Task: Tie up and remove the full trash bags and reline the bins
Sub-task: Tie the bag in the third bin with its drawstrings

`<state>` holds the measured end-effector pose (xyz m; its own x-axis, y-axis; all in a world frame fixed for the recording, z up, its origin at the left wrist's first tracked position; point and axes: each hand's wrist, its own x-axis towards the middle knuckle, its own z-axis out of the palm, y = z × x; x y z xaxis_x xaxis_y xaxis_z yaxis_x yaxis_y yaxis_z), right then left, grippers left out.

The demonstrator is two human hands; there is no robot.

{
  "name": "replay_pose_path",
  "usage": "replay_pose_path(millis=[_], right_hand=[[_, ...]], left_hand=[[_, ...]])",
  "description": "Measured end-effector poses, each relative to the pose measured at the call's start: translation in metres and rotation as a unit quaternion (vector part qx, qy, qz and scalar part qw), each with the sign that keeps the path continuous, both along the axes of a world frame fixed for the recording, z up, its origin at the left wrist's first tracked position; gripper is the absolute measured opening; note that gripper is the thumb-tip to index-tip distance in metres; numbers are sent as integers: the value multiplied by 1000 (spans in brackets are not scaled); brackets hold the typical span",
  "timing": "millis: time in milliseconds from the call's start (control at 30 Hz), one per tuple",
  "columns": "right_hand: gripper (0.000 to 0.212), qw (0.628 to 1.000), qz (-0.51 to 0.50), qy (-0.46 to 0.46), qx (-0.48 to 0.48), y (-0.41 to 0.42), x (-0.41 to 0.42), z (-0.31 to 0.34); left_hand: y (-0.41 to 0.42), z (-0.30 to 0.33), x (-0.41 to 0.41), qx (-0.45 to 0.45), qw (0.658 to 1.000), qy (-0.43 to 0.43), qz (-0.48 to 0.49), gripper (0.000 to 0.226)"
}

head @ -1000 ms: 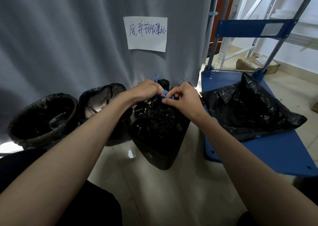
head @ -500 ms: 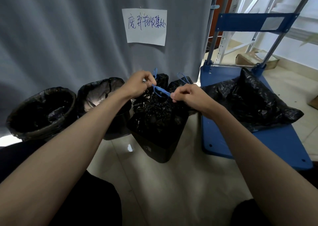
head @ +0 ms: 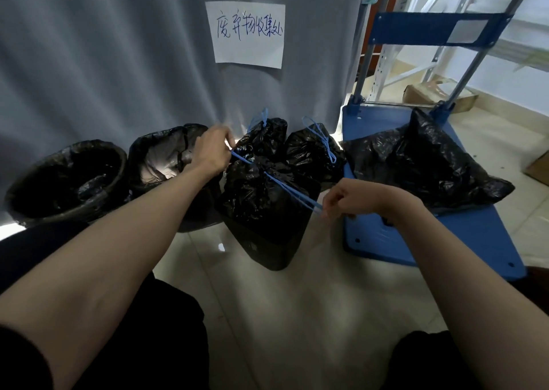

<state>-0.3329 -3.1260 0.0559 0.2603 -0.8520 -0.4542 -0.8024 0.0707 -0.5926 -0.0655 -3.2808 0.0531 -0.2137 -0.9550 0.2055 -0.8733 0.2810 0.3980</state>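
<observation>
A full black trash bag (head: 261,193) sits in a dark square bin (head: 271,250) on the floor in front of me. Its blue drawstring (head: 285,186) is pulled taut to both sides. My left hand (head: 212,150) pinches the left end above the bag's left shoulder. My right hand (head: 353,201) pinches the right end, low and to the right of the bag. Behind it stand two tied black bags (head: 312,152) with blue loops sticking up.
Two lined bins stand at the left: a round one (head: 64,181) and a second (head: 166,155) beside it. A blue platform cart (head: 445,235) at the right carries a flat black bag (head: 424,166). A grey curtain with a paper sign (head: 249,34) hangs behind.
My hands, together over the bag's knot a second ago, have drawn apart. The right hand has moved down and right, stretching the blue drawstring out tight.
</observation>
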Motion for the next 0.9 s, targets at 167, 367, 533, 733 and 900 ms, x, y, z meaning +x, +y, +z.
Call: replay_pose_path(millis=[167, 367, 533, 733, 900], right_hand=[[20, 963, -199, -110, -143, -14, 15, -4], [49, 941, -226, -85, -236, -42, 59, -4], [97, 961, -243, -128, -43, -46, 71, 8], [119, 916, -279, -280, 60, -56, 47, 15], [45, 941, -325, -14, -92, -59, 49, 11]], left_hand=[[-4, 5, -5, 76, 982, 170, -11, 24], [3, 26, -9, 111, 918, 380, 4, 37], [9, 30, -11, 276, 750, 601, -30, 53], [3, 30, -3, 264, 845, 464, 29, 89], [-1, 34, -3, 113, 957, 261, 51, 89]])
